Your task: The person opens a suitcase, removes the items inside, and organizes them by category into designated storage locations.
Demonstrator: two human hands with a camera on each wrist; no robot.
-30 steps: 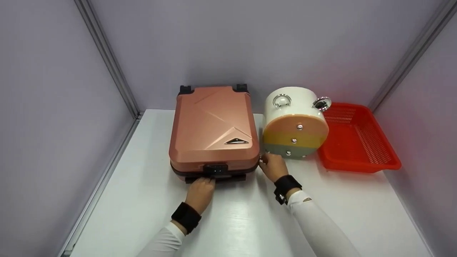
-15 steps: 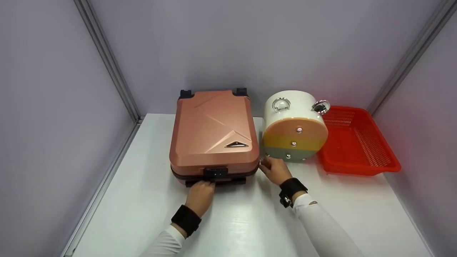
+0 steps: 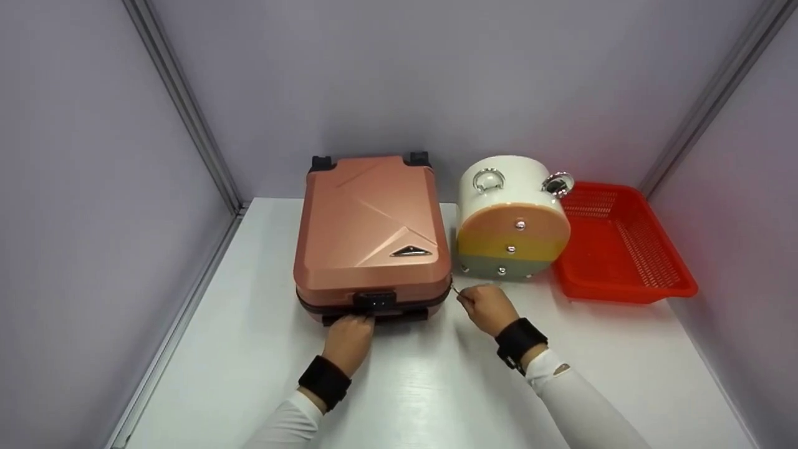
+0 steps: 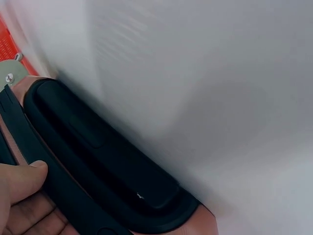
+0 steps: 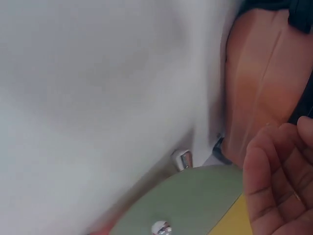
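A rose-pink hard suitcase lies flat on the white table, wheels toward the back wall. My left hand curls its fingers onto the black handle at the case's near edge. In the left wrist view my thumb lies against that handle. My right hand pinches a thin metal zipper pull at the case's near right corner. The right wrist view shows my curled right hand beside the pink shell.
A round white case with an orange, yellow and green face and metal rings stands right of the suitcase, close to my right hand. A red mesh basket sits at the far right. Grey walls close in the table on three sides.
My right hand has drawn back toward me and a little right, away from the suitcase corner, with the zipper pull pinched. My left hand stays on the handle.
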